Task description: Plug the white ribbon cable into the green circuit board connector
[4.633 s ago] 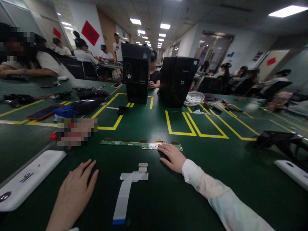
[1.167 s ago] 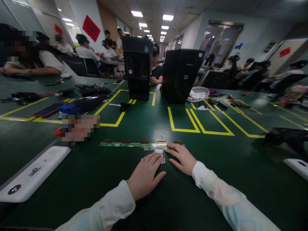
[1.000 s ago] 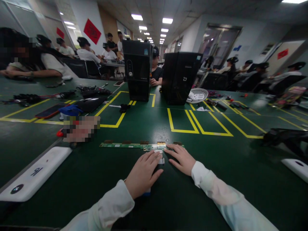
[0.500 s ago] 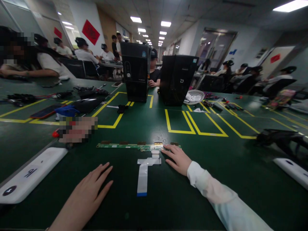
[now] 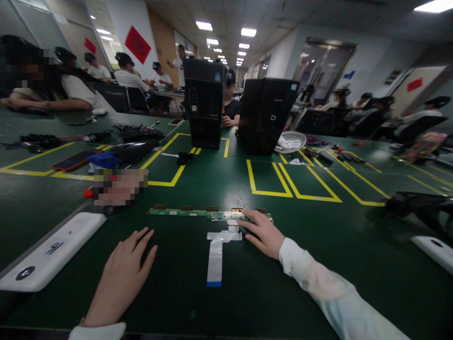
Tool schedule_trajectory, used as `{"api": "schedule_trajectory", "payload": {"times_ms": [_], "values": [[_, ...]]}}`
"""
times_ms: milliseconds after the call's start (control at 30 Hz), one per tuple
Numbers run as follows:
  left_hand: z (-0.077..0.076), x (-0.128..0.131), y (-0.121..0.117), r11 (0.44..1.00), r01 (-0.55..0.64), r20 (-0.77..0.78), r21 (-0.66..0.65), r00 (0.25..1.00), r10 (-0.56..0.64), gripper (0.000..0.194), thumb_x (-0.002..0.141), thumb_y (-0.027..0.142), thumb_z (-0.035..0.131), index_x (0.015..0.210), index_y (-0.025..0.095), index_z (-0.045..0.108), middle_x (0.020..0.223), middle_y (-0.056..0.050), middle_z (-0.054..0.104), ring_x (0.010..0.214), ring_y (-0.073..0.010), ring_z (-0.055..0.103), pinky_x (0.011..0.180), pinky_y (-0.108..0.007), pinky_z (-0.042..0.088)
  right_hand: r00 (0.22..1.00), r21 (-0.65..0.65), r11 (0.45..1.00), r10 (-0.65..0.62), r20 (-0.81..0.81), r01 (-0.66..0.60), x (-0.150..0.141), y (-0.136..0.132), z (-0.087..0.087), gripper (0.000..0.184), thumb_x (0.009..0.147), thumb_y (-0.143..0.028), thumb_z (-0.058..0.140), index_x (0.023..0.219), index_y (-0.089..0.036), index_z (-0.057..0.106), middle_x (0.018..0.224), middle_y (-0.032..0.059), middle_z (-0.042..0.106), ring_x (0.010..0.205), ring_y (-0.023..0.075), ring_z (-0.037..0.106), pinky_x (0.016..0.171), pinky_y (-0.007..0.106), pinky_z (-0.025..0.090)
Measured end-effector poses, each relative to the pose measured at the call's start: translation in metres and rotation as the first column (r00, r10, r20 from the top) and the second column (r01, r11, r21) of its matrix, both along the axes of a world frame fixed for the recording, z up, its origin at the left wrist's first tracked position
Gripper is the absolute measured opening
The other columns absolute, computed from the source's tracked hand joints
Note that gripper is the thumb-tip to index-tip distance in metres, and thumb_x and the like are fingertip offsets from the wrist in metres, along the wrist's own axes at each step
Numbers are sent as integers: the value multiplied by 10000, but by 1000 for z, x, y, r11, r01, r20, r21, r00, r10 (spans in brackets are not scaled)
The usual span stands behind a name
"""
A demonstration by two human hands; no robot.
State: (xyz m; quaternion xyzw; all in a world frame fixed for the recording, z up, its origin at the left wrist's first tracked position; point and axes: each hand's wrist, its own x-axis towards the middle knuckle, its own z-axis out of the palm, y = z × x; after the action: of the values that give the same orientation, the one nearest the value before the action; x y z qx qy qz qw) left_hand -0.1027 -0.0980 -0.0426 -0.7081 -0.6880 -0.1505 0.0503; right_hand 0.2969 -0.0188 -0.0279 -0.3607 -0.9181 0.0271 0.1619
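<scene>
A long, narrow green circuit board (image 5: 194,214) lies crosswise on the green table. From its connector a flat ribbon cable (image 5: 214,259) runs toward me, folded near the top and tipped in blue. My right hand (image 5: 262,232) rests over the board's right end, fingers spread, the fingertips beside the connector; it grips nothing. That hand covers part of the board. Apart from the board and cable, on the left, my left hand (image 5: 123,269) is held over the table with its fingers apart and nothing in it.
Two black computer towers (image 5: 205,106) stand ahead, with a person behind them. A white device (image 5: 53,252) lies left, another (image 5: 435,250) right. A white basket (image 5: 292,141) holds small parts. Yellow tape marks (image 5: 272,193) divide the tabletop. Other people sit around.
The view has shifted slightly, moving the scene a little to the right. My left hand has drawn a bit leftward, away from the cable. My right hand stays at the board's right end.
</scene>
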Motion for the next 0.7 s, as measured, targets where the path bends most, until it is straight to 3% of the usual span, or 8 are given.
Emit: {"api": "schedule_trajectory", "payload": {"times_ms": [133,333,700], "values": [[2,5,4,1000,-2,-5,-7,1000,2,615,936,514,306,1364,137,537,1422,-167,532,1331,-347,479,1095,-546,392,996,-66,995,79,46,-76,-12,-4,8,489,973,-450,457,1419,-260,518,1533,138,374,1427,318,303,1144,563,290],[0,3,4,1000,15,-29,1,999,-15,627,943,510,290,1355,108,541,1418,-184,527,1323,-354,482,1093,-546,388,996,-135,990,39,82,-28,-16,-7,10,503,977,-479,454,1438,-283,497,1542,137,363,1432,314,298,1149,554,276],[0,3,5,1000,8,-40,-1,999,-8,623,935,514,286,1357,134,542,1413,-172,537,1318,-343,493,1087,-539,396,995,-132,991,27,97,-15,-14,-11,9,547,949,-485,506,1450,-270,476,1542,153,352,1429,320,303,1142,562,283]]}}
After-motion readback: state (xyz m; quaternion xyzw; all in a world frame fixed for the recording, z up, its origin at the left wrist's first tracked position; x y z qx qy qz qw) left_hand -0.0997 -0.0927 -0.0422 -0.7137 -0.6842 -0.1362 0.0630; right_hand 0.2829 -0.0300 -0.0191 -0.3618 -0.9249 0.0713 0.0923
